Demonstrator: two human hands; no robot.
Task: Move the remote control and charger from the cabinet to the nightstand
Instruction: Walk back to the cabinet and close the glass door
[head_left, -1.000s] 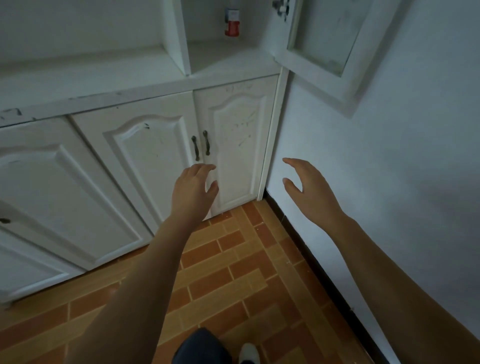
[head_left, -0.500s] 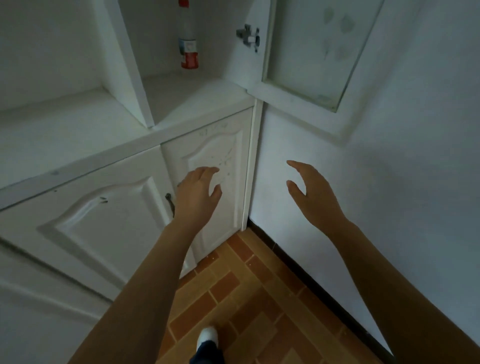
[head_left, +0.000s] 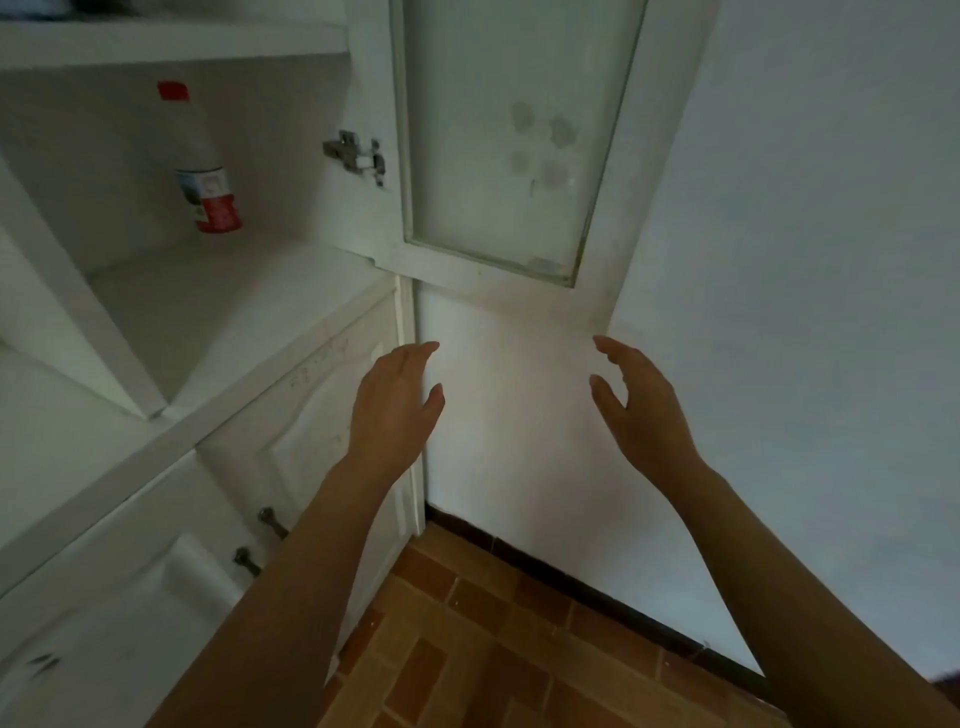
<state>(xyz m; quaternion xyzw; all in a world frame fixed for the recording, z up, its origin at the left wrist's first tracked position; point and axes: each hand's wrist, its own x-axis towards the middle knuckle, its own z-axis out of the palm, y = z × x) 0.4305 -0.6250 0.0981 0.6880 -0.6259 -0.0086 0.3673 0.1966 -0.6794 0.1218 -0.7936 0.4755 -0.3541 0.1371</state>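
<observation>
The white cabinet (head_left: 249, 374) fills the left side, with an open upper compartment and closed lower doors. Its glass-panelled upper door (head_left: 498, 156) stands swung open against the wall. My left hand (head_left: 392, 410) hovers open in front of the cabinet's right edge, just below the open compartment. My right hand (head_left: 641, 410) is open too, raised before the white wall below the glass door's lower corner. Neither hand holds anything. No remote control, charger or nightstand is in view.
A bottle (head_left: 205, 171) with a red cap and red label stands at the back of the open compartment. Two dark handles (head_left: 260, 540) sit on the lower doors. Brown brick-pattern floor (head_left: 493, 649) meets the white wall (head_left: 805, 312) at a dark skirting.
The view has swung up and to the right, so the open compartment and glass door now loom larger. Both hands stay open and raised, now in front of the cabinet's right edge and the wall.
</observation>
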